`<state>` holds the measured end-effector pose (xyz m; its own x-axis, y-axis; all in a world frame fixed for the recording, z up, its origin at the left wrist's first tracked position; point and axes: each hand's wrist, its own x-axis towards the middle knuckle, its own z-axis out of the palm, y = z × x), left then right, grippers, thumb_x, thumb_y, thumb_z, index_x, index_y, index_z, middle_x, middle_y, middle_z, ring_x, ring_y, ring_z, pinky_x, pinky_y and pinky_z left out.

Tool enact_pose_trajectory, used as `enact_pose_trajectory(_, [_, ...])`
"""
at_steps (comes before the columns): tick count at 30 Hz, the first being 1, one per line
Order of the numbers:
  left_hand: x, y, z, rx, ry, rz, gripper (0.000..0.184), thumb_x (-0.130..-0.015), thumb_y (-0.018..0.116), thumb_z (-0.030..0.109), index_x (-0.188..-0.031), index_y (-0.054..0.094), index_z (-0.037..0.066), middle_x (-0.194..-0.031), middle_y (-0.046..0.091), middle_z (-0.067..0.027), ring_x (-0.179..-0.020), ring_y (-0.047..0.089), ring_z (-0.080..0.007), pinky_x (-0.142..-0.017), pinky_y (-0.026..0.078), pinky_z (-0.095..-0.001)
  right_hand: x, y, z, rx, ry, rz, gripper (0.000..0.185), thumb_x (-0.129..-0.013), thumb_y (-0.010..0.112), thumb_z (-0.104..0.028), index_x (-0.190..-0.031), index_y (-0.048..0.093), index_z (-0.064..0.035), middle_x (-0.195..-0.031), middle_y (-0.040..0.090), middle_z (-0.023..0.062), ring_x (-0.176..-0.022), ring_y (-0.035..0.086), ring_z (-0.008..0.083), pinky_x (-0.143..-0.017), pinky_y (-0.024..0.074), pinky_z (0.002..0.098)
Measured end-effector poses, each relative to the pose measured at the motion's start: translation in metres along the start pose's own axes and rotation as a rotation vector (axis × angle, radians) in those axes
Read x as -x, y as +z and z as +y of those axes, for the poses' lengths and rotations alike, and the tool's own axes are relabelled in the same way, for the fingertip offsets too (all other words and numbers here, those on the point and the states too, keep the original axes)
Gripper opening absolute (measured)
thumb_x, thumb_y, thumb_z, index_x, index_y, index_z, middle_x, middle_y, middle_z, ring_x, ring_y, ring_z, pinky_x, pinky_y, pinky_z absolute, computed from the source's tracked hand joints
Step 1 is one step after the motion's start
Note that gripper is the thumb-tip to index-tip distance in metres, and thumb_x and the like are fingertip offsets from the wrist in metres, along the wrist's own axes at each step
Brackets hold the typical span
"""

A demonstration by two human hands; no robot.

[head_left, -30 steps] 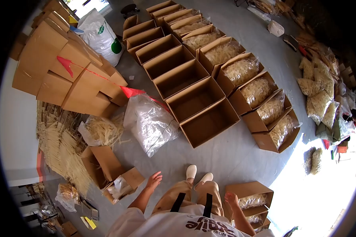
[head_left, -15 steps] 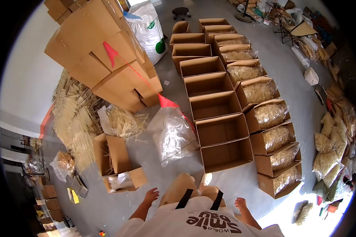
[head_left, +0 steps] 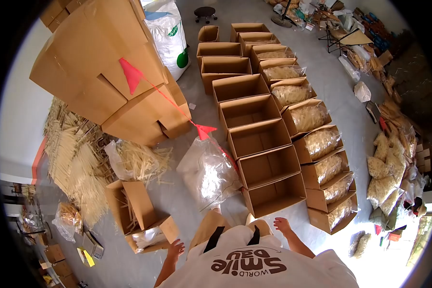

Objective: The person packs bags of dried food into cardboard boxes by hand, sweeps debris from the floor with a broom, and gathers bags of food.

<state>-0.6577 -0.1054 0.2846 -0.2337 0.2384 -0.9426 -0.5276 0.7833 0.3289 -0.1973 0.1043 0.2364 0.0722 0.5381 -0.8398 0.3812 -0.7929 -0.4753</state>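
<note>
My left hand (head_left: pixel 176 248) is empty, its fingers apart, beside the small open carton (head_left: pixel 169 229) that holds white plastic. My right hand (head_left: pixel 282 224) hangs with fingers spread and holds nothing; it is just below the nearest empty carton (head_left: pixel 276 194) of a long row. Ahead of my body a large clear plastic bag (head_left: pixel 209 175) stands on the floor. To the right of the empty cartons runs a second row, where bags of pale strips (head_left: pixel 340 213) sit inside open boxes.
Stacked closed cartons (head_left: pixel 96 53) rise at the left, with a red flag string (head_left: pixel 168 98) running from them to the clear bag. Pale strips (head_left: pixel 77 168) are heaped on the left floor. A white sack (head_left: pixel 168 38) and a stool (head_left: pixel 205 13) stand farther back. Filled bags (head_left: pixel 386 168) lie at the right.
The view has turned and moved forward, so the carton rows have shifted in it. My right hand is now higher and nearer the row's front end. Both hands remain empty.
</note>
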Motion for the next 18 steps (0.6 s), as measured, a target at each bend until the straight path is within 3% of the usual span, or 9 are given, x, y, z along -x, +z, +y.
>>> enact_pose_trajectory(4, [-0.029, -0.047, 0.053, 0.167, 0.027, 0.048, 0.038, -0.073, 0.048, 0.011, -0.111, 0.038, 0.011, -0.09, 0.052, -0.0083, -0.069, 0.05, -0.0152, -0.065, 0.04, -0.0279, 0.001, 0.045, -0.019, -0.011, 0.057, -0.001, 0.029, -0.071, 0.051, -0.013, -0.097, 0.05, -0.0015, -0.08, 0.055, 0.007, -0.067, 0.053, 0.0153, -0.054, 0.0435, 0.0277])
enact_pose_trajectory(8, [-0.038, -0.06, 0.102, 0.107, 0.148, 0.143, 0.039, -0.074, 0.046, 0.011, -0.112, 0.037, 0.008, -0.095, 0.051, -0.0095, -0.074, 0.051, -0.017, -0.066, 0.041, -0.0284, -0.001, 0.083, -0.055, 0.011, 0.005, -0.001, 0.029, -0.071, 0.05, -0.013, -0.097, 0.05, -0.001, -0.079, 0.055, 0.0069, -0.067, 0.053, 0.0141, -0.056, 0.0433, 0.0267])
enact_pose_trajectory(15, [-0.059, -0.047, 0.136, 0.055, 0.126, -0.015, 0.042, -0.073, 0.05, 0.012, -0.113, 0.036, 0.008, -0.1, 0.05, -0.0105, -0.077, 0.052, -0.0206, -0.066, 0.042, -0.0294, -0.012, 0.115, -0.1, -0.024, -0.092, -0.028, 0.03, -0.075, 0.047, -0.012, -0.102, 0.047, 0.0001, -0.08, 0.055, 0.0061, -0.07, 0.052, 0.0123, -0.058, 0.043, 0.0237])
enact_pose_trajectory(16, [-0.06, -0.041, 0.141, 0.022, 0.118, -0.05, 0.048, -0.074, 0.049, 0.011, -0.117, 0.029, 0.002, -0.104, 0.047, -0.0118, -0.08, 0.052, -0.0206, -0.067, 0.041, -0.0288, -0.011, 0.116, -0.102, -0.012, -0.079, -0.035, 0.029, -0.076, 0.046, -0.011, -0.102, 0.047, 0.0003, -0.083, 0.055, 0.0068, -0.071, 0.053, 0.0127, -0.059, 0.0433, 0.0236])
enact_pose_trajectory(18, [-0.062, -0.03, 0.151, -0.015, 0.103, -0.076, 0.048, -0.074, 0.049, 0.011, -0.117, 0.03, 0.002, -0.104, 0.046, -0.0119, -0.082, 0.051, -0.0211, -0.069, 0.041, -0.0291, -0.003, 0.114, -0.107, -0.014, -0.063, -0.014, 0.03, -0.075, 0.046, -0.012, -0.102, 0.047, 0.0005, -0.084, 0.055, 0.0072, -0.071, 0.053, 0.0132, -0.059, 0.0434, 0.0239])
